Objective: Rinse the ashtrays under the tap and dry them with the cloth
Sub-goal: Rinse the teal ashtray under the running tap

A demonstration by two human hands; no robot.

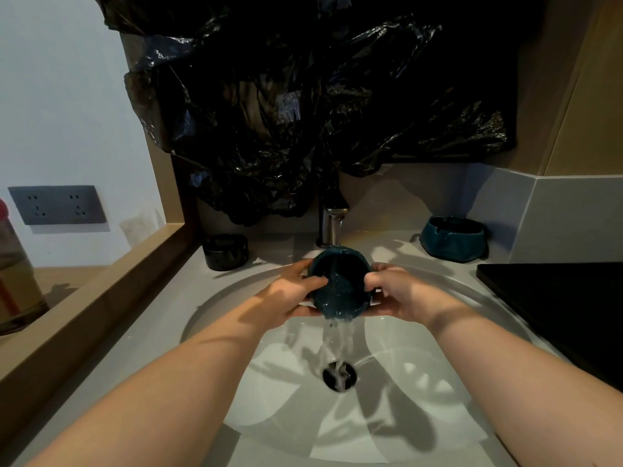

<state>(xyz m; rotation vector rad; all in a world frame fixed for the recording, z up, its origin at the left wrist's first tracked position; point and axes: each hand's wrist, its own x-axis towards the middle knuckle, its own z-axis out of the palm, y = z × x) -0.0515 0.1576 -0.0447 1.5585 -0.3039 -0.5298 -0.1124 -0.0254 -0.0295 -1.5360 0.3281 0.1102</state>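
Step in hand: I judge this to be the rinse of the first teal ashtray (338, 287), held over the sink (215, 298).
Left hand (286, 296): fingers clamped on the ashtray's left rim.
Right hand (397, 294): fingers clamped on its right rim.
Ashtray position: directly below the tap (332, 224), between both hands, opening tipped toward me; water spills off its near edge to the drain (338, 375).
Key relation: second teal ashtray (453, 238) stands on the table back right, nearer my right hand; black ashtray (225, 251) back left, nearer my left.
Cloth: not identifiable in view.
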